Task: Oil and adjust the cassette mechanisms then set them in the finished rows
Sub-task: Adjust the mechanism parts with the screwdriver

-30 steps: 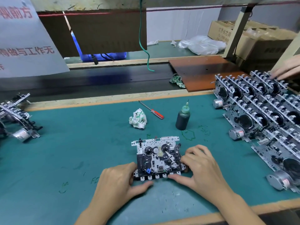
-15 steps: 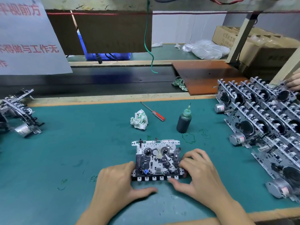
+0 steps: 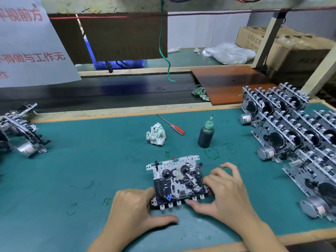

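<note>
The silver-and-black metal cassette mechanism [image 3: 177, 180] lies flat on the teal bench mat [image 3: 91, 170], reel hubs up, near the front edge and directly in front of me. My left hand [image 3: 134, 206] grips its near-left corner: the fingers curl against the left edge and the thumb lies flat on the mat, pointing right. My right hand [image 3: 225, 193] clamps the right end, with the thumb under the row of key tabs along the front edge and the curled fingers on the top plate; one finger stands clear of the part.

Compared with one second ago, the mechanism has stayed in the same place on the mat and both hands have kept the same hold. The other person's hand that lay on the far right rows is now out of view. I judge the adjusting step to be in progress, not the placing step.

The dark plastic oil bottle with green nozzle [image 3: 206, 135] stands upright behind the mechanism, well apart from both hands. The red-handled screwdriver [image 3: 171, 125] and a crumpled white rag [image 3: 156, 134] lie near it, untouched. The finished rows of upright mechanisms [image 3: 294, 135] fill the right side of the mat. A few unprocessed mechanisms [image 3: 20, 131] sit at the left edge.
</note>
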Motion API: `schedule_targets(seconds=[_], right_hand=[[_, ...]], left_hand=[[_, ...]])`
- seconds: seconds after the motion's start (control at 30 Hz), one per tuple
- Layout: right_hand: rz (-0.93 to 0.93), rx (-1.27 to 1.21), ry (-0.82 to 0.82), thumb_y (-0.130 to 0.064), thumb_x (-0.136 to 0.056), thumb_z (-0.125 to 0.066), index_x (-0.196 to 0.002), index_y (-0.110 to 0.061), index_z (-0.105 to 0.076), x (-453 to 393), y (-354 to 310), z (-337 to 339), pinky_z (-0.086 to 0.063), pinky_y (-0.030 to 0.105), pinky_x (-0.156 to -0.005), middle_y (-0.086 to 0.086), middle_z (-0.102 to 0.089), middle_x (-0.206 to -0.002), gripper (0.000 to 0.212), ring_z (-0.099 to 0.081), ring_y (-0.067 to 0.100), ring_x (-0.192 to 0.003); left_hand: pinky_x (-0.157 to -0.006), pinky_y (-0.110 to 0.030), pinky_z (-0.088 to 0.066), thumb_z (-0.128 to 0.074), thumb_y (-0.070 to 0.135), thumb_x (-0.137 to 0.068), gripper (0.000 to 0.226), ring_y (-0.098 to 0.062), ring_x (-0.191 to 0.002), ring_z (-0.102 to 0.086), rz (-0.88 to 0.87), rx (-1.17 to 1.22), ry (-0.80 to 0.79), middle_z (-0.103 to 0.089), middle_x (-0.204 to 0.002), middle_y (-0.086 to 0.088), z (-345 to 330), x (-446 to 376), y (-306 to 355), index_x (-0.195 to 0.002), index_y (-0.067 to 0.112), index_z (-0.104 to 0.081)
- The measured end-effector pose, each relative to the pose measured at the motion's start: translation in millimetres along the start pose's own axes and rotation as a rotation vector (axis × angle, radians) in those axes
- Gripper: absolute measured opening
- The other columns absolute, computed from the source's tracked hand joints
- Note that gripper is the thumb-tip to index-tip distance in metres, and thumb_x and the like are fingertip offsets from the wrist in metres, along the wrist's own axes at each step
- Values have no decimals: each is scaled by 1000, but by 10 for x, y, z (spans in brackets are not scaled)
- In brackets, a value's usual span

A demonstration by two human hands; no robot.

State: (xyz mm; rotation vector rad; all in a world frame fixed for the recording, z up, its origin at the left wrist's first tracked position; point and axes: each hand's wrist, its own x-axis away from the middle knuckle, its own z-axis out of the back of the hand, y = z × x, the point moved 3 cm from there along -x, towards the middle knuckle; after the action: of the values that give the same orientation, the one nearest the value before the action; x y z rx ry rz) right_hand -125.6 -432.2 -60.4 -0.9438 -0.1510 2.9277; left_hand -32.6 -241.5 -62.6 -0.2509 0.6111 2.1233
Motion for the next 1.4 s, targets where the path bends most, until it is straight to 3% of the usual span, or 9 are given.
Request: schedule_targets(seconds=[0.17,0.33,0.47,0.57,0.8,0.97,1.13,1.27,1.4], right_hand=[[41,-30,-62,-65,-69,-61,-56,-15,-48,4,34,-12,-35,35,-85,-5,-45,-54,53,-47,19,-60],[47,-44,-146,-65,-76,-52,-59,-16,-53,-76,-9,33,-34,30,-81,-7,-50,-56,52,-47,16,-64],[-188,-372,-286,-71,-77,-39,-61,-24,-48,-204,-37,134,-27,17,-73,-7,-43,-60,51,-39,9,-72],[-437,-632,-289,-73,-78,-31,-48,-27,-47,-279,-79,155,-30,21,-65,4,-48,-53,58,-41,9,-58],[-662,-704,-438,-80,-62,-35,-43,-20,-55,-389,-172,121,-29,22,-50,2,-40,-44,67,-36,9,-42],[-644,-602,-467,-68,-83,-42,-44,-22,-57,-429,-128,136,-37,27,-55,-3,-44,-39,62,-42,9,-42],[-618,-443,-458,-88,-64,-23,-55,-21,-61,-413,-78,221,-39,28,-56,4,-47,-45,77,-42,7,-42],[-677,-666,-526,-87,-65,-44,-44,-16,-55,-425,-50,176,-35,25,-54,-2,-46,-40,75,-40,9,-42],[-661,-720,-618,-85,-69,-44,-41,-16,-49,-433,-32,119,-34,26,-57,-3,-45,-39,74,-40,10,-41]], left_hand=[[-33,-17,-30,-46,86,-53,58,-7,-32,-43,69,12,-59,-41,-34,7,23,-15,-24,-52,28,-52],[-40,-19,-30,-51,86,-49,57,-13,-36,-40,160,119,-90,-31,-36,9,83,-15,-62,-52,31,-34],[-45,-21,-23,-53,78,-62,64,-8,-43,-23,327,455,96,-30,-40,7,178,-53,-77,-57,15,-45],[-45,-25,-23,-45,70,-74,62,-11,-42,-27,399,547,230,-31,-39,2,260,-89,-25,-54,11,-43],[-49,-28,-32,-46,72,-71,68,-17,-37,-39,648,683,145,-37,-39,-7,189,-139,-77,-52,9,-30],[-52,-32,-32,-27,78,-72,73,-17,-43,-36,567,458,95,-42,-43,-16,217,-183,-140,-56,7,-36],[-51,-25,-28,-7,76,-75,65,-10,-61,-43,444,-12,72,-46,-58,8,340,-197,-163,-58,24,-41],[-77,-23,-34,-23,68,-83,49,1,-102,-43,311,170,119,-52,-101,22,368,-234,-144,-95,33,-55],[-98,-20,-27,-34,56,-90,42,4,-118,-39,106,260,101,-51,-120,19,405,-327,-35,-109,31,-63]])
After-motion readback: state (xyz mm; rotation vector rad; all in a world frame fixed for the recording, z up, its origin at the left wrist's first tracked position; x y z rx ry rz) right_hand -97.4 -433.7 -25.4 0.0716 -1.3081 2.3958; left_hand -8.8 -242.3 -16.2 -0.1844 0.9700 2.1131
